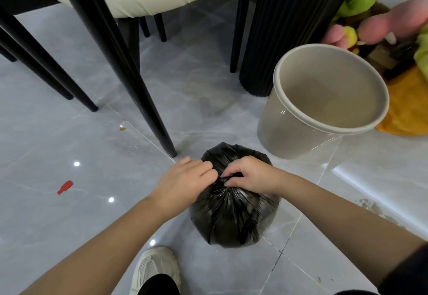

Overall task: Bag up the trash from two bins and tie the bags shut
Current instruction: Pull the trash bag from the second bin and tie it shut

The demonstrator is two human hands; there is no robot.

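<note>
One black bag (pixel 234 216), one bin (pixel 324 100) beside it; my left hand (pixel 185 183) and right hand (pixel 250 174) both pinch its gathered neck.

Bright, even indoor light fills my head view and seems to come from overhead. The glossy grey floor (pixel 69 225) mirrors small round lamps as white dots, and a broad white band of glare runs along its right side. Shadows are soft and faint, with one dim patch on the floor beyond the chair legs (pixel 130 81). The black bag (pixel 234 216) shows thin streaks of sheen along its creases. The centre is sharp. In the upper right corner the plush toys (pixel 393 21) smear, perhaps from motion blur; I cannot be sure. The wide lens splays straight lines outward at the edges, so the chair legs lean apart.
</note>
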